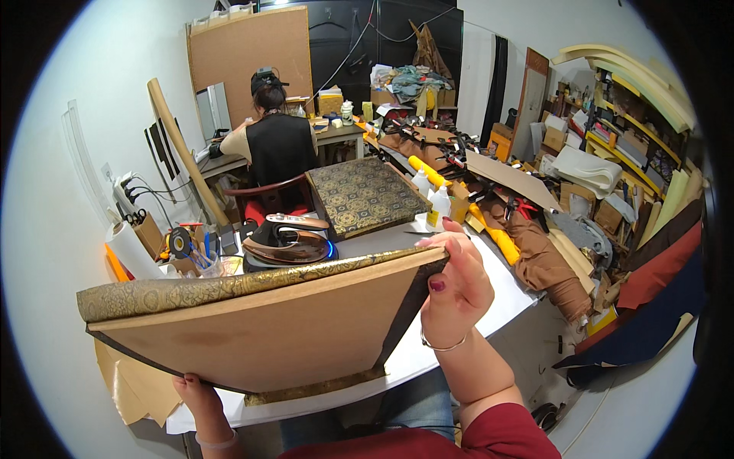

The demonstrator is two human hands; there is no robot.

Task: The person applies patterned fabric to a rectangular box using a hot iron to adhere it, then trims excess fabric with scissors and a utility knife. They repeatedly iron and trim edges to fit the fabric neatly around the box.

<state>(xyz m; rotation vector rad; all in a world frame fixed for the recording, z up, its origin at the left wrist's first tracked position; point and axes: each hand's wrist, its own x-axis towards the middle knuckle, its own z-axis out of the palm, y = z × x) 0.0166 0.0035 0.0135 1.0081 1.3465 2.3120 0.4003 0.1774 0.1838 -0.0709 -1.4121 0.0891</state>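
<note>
A large board [267, 329], partly wrapped in gold-and-black patterned brocade, is tilted up before me over the worktable. Its bare tan face is toward me, with dark strips along the side edges. The brocade [229, 289] lies loose along the far edge, and a folded gold flap hangs at the near edge. My right hand [459, 291] pinches the upper right corner, thumb on the near face. At the lower left edge my left hand [200, 399] grips the board, its fingers mostly hidden behind it.
Beyond the board stand an iron [287, 243], a brocade-covered box [367, 197] and white bottles [439, 203]. Tools and a white roll [131, 246] crowd the left. Brown material rolls [535, 264] and clamps fill the right. A person [279, 145] sits at a far desk.
</note>
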